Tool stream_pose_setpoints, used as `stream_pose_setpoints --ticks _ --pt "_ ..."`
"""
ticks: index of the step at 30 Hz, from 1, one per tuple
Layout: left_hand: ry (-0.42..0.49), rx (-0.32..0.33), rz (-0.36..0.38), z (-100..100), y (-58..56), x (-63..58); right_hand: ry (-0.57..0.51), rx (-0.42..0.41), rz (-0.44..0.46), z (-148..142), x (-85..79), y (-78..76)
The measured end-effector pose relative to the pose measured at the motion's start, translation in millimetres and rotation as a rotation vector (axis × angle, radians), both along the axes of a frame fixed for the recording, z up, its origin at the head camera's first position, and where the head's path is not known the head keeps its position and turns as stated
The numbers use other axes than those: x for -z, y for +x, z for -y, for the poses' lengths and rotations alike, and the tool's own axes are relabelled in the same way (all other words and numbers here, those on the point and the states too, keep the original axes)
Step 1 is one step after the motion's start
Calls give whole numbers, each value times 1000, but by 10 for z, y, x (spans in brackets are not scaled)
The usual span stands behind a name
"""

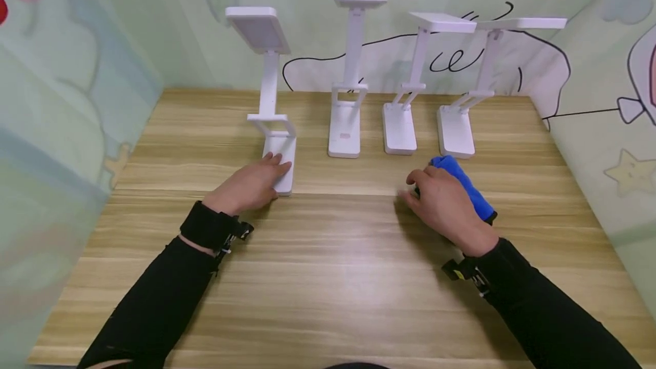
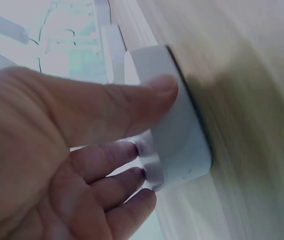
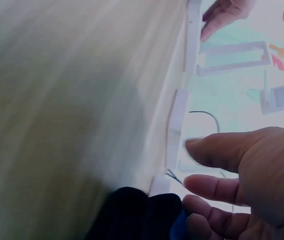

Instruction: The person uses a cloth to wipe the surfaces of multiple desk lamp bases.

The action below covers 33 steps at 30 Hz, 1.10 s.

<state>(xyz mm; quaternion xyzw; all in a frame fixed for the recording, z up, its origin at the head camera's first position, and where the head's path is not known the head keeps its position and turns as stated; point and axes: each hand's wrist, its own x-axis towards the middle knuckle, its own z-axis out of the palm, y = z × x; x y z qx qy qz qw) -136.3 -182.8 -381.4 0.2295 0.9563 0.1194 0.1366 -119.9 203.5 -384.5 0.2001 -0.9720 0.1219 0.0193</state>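
Note:
Four white desk lamps stand in a row. My left hand (image 1: pixel 251 184) is at the base of the leftmost lamp (image 1: pixel 268 84), its fingers over the top. In the left wrist view, the thumb presses the side of this lamp's base (image 2: pixel 179 140), with the other fingertips at its upper face. My right hand (image 1: pixel 446 204) is over a blue cloth (image 1: pixel 468 187) with black ends. In the right wrist view, its thumb and index finger are apart, and the lower fingers are close to the cloth's dark part (image 3: pixel 131 212); whether they touch it is unclear.
To the right of the leftmost lamp are the second lamp (image 1: pixel 344 130), the third lamp (image 1: pixel 400 130) and the rightmost lamp (image 1: pixel 456 132). They stand near the back edge of the wooden table (image 1: pixel 328 278). Printed curtains (image 1: pixel 195 27) enclose the back and sides.

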Motion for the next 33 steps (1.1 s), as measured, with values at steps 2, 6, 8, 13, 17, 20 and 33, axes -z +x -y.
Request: stream_pose_setpoints --ticks 2,6,8,13,17,20,33 --pt "-1 -12 -6 21 -63 8 9 -6 0 -33 44 -2" --pt "-2 -35 -16 44 -189 26 12 -5 -18 -148 135 -28" --pt "-10 -45 -17 51 -250 30 13 -3 -43 -218 175 -53" --pt "-25 -94 -6 77 -400 46 17 10 -108 -387 240 -130" --pt "-19 -117 -12 117 -509 75 27 34 -66 -483 253 -193" --pt "-16 -123 -18 139 -577 91 42 52 -24 -539 246 -247" --pt "67 -242 -116 -152 -367 53 -46 182 32 -456 167 -431"
